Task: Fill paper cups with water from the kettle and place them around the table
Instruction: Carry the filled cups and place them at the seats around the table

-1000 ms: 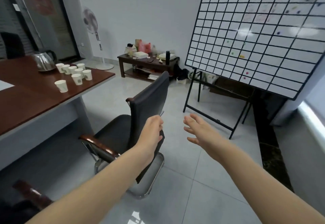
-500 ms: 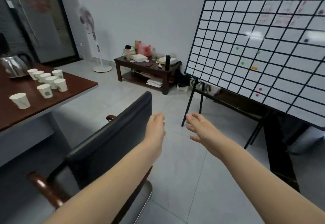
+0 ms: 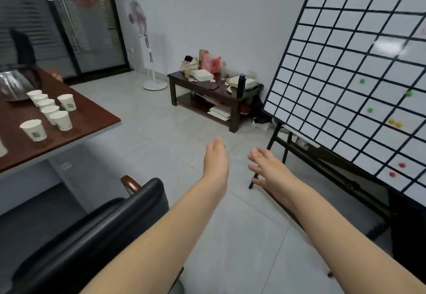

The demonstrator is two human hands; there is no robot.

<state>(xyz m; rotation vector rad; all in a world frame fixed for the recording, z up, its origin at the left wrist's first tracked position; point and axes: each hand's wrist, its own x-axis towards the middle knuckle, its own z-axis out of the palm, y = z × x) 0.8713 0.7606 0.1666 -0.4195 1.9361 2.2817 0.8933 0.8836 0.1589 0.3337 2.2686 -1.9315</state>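
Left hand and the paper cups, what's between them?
Head view: only bare floor and a corner of the brown table separate the left hand from the paper cups; the black chair sits lower.

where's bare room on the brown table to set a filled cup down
Bare wood lies between the single cup beside the row and the right corner of the table, and along the near edge in front of the lone cup. It is crowded by the kettle, where five cups stand in a tight row.
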